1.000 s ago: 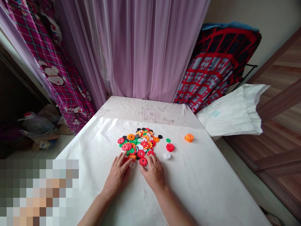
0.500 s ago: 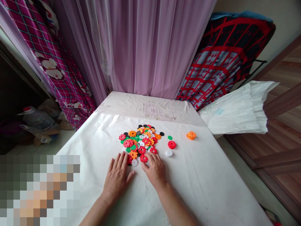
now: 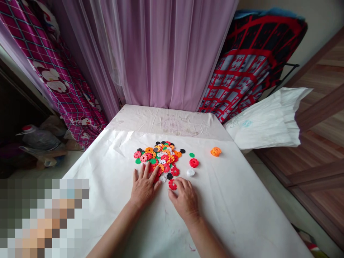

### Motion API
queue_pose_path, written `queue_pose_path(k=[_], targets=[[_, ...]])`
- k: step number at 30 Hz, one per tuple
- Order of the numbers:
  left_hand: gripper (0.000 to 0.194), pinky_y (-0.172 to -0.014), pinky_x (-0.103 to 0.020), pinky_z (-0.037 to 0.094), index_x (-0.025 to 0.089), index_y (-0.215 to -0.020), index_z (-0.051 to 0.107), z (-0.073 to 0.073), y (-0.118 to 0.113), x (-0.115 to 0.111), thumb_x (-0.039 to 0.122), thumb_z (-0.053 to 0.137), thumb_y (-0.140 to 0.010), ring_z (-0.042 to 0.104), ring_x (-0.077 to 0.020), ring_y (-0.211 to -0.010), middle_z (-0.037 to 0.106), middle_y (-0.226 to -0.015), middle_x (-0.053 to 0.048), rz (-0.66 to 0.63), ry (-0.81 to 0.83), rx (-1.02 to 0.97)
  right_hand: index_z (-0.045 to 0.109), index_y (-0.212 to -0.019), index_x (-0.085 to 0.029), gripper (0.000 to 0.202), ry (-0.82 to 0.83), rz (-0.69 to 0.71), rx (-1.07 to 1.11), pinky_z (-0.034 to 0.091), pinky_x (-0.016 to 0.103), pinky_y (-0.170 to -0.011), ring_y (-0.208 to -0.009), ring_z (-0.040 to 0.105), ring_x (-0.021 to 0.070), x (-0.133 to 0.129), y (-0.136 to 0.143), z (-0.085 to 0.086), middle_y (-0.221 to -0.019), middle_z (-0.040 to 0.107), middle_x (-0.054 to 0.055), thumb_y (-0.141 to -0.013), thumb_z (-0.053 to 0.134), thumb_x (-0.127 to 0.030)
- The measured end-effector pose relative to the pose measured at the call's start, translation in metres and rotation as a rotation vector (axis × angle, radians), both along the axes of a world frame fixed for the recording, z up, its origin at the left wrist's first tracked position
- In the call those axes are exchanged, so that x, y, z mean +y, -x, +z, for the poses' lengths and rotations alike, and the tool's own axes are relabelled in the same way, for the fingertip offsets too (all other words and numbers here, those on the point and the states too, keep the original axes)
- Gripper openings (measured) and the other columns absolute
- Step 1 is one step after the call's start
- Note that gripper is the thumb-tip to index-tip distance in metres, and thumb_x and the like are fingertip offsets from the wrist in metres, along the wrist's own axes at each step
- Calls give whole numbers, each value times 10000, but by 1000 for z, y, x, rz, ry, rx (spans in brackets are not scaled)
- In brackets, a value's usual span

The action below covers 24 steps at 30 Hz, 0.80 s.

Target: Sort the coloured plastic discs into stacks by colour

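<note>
A loose pile of notched plastic flower discs [image 3: 164,154] in red, orange, green, white and black lies on the table. My left hand [image 3: 145,184] is spread, palm down, fingertips resting on the pile's near edge and covering some discs. My right hand [image 3: 186,199] is curled at the near right of the pile, with index finger and thumb at a red flower disc [image 3: 172,185] lying on the cloth. Close beside that disc are a black disc [image 3: 169,176] and a white disc [image 3: 162,178].
Right of the pile sit orange discs [image 3: 215,152], red discs [image 3: 194,163], a white stack [image 3: 190,172] and a green disc [image 3: 191,155]. A pale cloth [image 3: 107,200] covers the table. A white bag [image 3: 268,122] stands at its right edge; purple curtains [image 3: 172,53] hang behind.
My right hand has pulled the red disc toward me and right, out from the pile's edge. My left hand has shifted right and forward onto the discs, fingers more spread.
</note>
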<state>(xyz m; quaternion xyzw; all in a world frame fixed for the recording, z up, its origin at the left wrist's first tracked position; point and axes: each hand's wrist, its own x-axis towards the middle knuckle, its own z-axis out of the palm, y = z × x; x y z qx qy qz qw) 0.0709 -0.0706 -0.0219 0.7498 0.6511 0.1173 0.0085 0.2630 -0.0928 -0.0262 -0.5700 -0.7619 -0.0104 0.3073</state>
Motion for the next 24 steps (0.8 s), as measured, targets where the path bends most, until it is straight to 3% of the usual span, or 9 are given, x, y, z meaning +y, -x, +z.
queue_pose_path(k=[5,8,12,16,20,24], targets=[[585,-1189,-539,232,290,-1553,259,-11,22,0,348,367,-980,234,-267,-1496,357,-1588,-99,-81,-186,-224,629,-1028,-197,200,36,-43,-22,478,305,-783,-893,627,206,7,0,-1,-964,695,64,-830,639,-224],[622,-1175,-536,294,284,-1558,228,-15,49,-5,309,400,-961,314,-266,-1465,427,-1543,-106,76,-267,-388,628,-1035,-200,194,51,-55,-72,476,294,-752,-853,638,200,8,0,-1,-925,705,58,-842,616,-198],[587,-1145,-499,382,263,-1506,351,-12,74,-9,327,447,-930,422,-272,-1401,504,-1474,-108,246,-292,-490,633,-1030,-208,184,52,-10,-102,483,308,-790,-909,642,206,2,-2,2,-1064,708,76,-846,630,-187],[549,-1112,-472,427,246,-1459,420,-8,76,-8,345,454,-920,469,-265,-1362,539,-1439,-104,250,-278,-508,631,-1013,-224,194,117,-11,-116,491,306,-786,-927,642,210,-1,-2,10,-1046,695,68,-827,688,-230],[525,-1102,-494,417,213,-1425,455,-9,72,-5,356,426,-920,493,-279,-1335,555,-1422,-121,199,-261,-419,632,-937,-233,118,265,-30,-247,468,278,-656,-786,665,192,7,4,24,-907,692,45,-829,677,-218],[512,-1129,-527,353,223,-1411,468,-9,72,-5,350,421,-917,513,-277,-1314,552,-1431,-122,192,-210,-339,630,-867,-208,133,346,-22,-402,432,279,-579,-680,678,200,12,16,38,-799,691,60,-811,640,-87]])
